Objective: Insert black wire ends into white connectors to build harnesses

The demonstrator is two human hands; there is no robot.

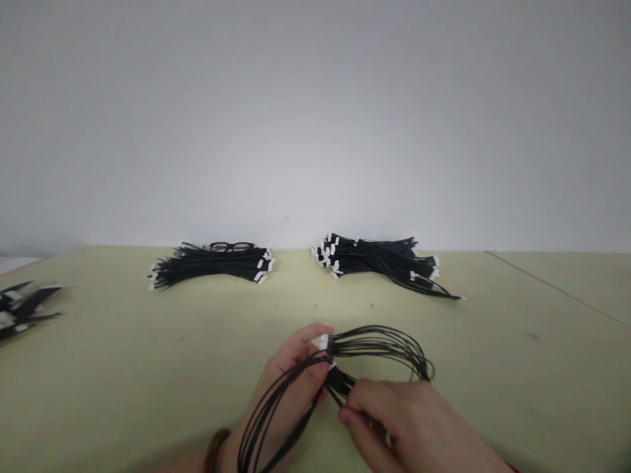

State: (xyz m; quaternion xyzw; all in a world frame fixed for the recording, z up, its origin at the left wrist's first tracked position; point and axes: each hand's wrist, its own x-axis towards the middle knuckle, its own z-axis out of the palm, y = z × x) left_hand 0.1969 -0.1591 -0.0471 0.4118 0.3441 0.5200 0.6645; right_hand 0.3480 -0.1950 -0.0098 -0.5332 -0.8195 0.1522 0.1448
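Okay, closest first: L hand (pixel 290 387) clenches a loop of thin black wires (pixel 374 345), smooth & springy-looking, w/ a white plastic connector (pixel 324 341) sticking out past its fingers. R hand (pixel 414 420) pinches the same wires lower down. Wooden bead bracelet (pixel 215 450) on L wrist. Under it all, pale green tabletop (pixel 542 355). Further off, 2 wire bundles w/ white ends, approx side by side: left bundle (pixel 211 266), right bundle (pixel 379 263). Black-framed glasses (pixel 231 247) at back of left one. Far left, 1 dark pile (pixel 24 309), too blurred to tell. Wires per bundle too many to count.
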